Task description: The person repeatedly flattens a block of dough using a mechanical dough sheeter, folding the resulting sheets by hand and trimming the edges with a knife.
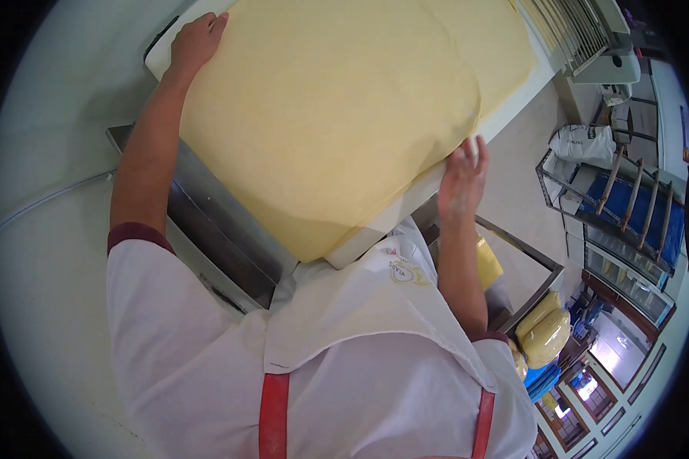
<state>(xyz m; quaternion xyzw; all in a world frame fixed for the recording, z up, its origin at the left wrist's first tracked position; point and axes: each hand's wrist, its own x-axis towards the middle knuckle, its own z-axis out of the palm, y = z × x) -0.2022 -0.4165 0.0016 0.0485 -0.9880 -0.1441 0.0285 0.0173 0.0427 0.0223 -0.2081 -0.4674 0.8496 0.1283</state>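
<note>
A wide sheet of pale yellow dough [321, 122] covers most of a white board [513, 103]; a second layer edge shows along its right side. My left hand [197, 44] is closed at the dough's far left edge, its fingertips partly hidden. At the near right edge of the dough, my right hand [463, 180] is slightly blurred. Its fingers are apart and the tips touch or nearly touch the edge. The dough's near corner reaches my white apron [352, 306].
A metal trough [222, 222] runs along the board's left side. At the back right stands a machine with a wire guard [570, 34]. Wrapped yellow packs [547, 336] lie at lower right, near a metal frame [540, 283]. A rack holding a white sack [582, 143] stands farther right.
</note>
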